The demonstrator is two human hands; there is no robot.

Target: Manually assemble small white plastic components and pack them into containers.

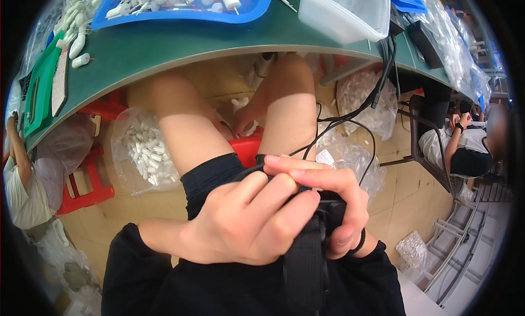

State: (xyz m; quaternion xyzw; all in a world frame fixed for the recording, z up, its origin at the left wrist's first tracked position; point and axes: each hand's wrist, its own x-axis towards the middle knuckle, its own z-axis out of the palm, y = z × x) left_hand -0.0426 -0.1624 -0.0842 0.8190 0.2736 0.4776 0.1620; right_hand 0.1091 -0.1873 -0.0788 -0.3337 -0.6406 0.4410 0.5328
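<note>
Both my hands meet in front of my waist, above my lap. My left hand (pixel 240 217) is closed, its fingertips pinched together near the right ones, with a thin black cable (pixel 311 147) running to them. My right hand (pixel 347 195) curls around a small black device (pixel 331 211). Its index finger reaches across to the left fingertips. Below the device hangs a wide black strap (pixel 304 261), lying against my black clothing. Exactly what the fingertips pinch is partly hidden by the fingers.
Ahead is a green table (pixel 164 50) holding a blue tray (pixel 240 16) of white cylindrical parts and a clear plastic box (pixel 344 15). Bags of white parts (pixel 147 154) stand on the floor. Red stools (pixel 87 190) are at left; a seated person (pixel 465 143) is at right.
</note>
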